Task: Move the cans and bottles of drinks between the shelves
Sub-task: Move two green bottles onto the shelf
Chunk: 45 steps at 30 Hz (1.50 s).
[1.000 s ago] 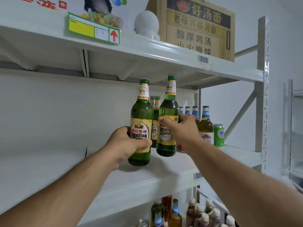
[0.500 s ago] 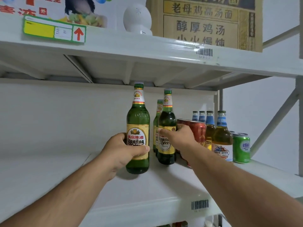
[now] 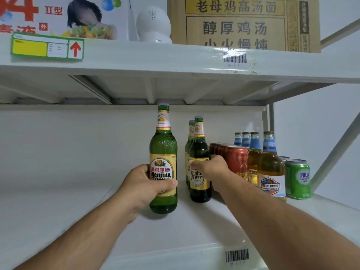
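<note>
My left hand (image 3: 143, 189) is wrapped around a green Yanjing beer bottle (image 3: 163, 151) that stands upright on the white shelf (image 3: 58, 211). My right hand (image 3: 209, 168) grips a second, darker green Yanjing bottle (image 3: 200, 149), upright on the shelf just in front of two more green bottles (image 3: 190, 133). To the right stand several red cans (image 3: 237, 160), several amber bottles with blue necks (image 3: 270, 166) and a green can (image 3: 297, 179).
The upper shelf (image 3: 155, 57) hangs close above the left bottle's cap. On it sit a brown carton (image 3: 243, 22), a white round device (image 3: 153, 24) and a printed box (image 3: 58, 16). A grey upright and a diagonal brace (image 3: 339, 145) stand at the right.
Both bottles have moved deeper onto the shelf and down until they rest on it. The right bottle now stands beside the red cans. My view has drawn closer.
</note>
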Tool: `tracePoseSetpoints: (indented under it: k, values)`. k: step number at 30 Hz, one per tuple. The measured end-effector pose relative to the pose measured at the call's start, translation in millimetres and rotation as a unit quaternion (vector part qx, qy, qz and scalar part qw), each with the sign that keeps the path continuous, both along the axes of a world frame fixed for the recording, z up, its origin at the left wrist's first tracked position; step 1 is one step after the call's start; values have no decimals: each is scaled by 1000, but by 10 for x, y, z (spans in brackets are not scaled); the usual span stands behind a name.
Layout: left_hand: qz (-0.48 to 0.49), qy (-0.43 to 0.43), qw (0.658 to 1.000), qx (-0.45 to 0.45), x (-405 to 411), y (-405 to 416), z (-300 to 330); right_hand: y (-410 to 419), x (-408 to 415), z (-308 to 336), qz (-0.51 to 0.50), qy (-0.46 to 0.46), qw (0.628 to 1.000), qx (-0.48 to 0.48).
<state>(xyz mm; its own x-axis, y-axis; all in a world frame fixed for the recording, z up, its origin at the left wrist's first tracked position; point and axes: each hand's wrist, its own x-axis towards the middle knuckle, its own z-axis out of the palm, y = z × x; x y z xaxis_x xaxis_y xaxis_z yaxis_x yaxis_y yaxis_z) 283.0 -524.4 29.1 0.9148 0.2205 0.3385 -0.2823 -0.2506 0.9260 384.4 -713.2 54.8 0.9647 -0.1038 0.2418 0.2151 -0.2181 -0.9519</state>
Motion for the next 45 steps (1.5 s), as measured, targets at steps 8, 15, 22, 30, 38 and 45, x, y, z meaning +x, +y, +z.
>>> tracePoseSetpoints:
  k: [8, 15, 22, 30, 38, 45]
  values:
    - [2, 5, 1000, 2, 83, -106, -26, 5, -76, 29, 21, 7, 1000, -6]
    - [6, 17, 1000, -2, 167, -207, -37, -72, -323, 137, 50, -21, 998, -39]
    - [-7, 24, 1000, 0, 259, -531, -52, -500, -798, 61, 93, -105, 984, -105]
    - [-10, 46, 999, 15, 391, -961, -107, -1068, -1063, -53, 88, -115, 986, -81]
    - [9, 56, 998, 14, 443, -1131, -119, -1285, -1178, -172, 123, -120, 982, -82]
    - [-26, 101, 991, 79, 277, -1031, -108, -1116, -1220, -262, 176, -188, 958, -124]
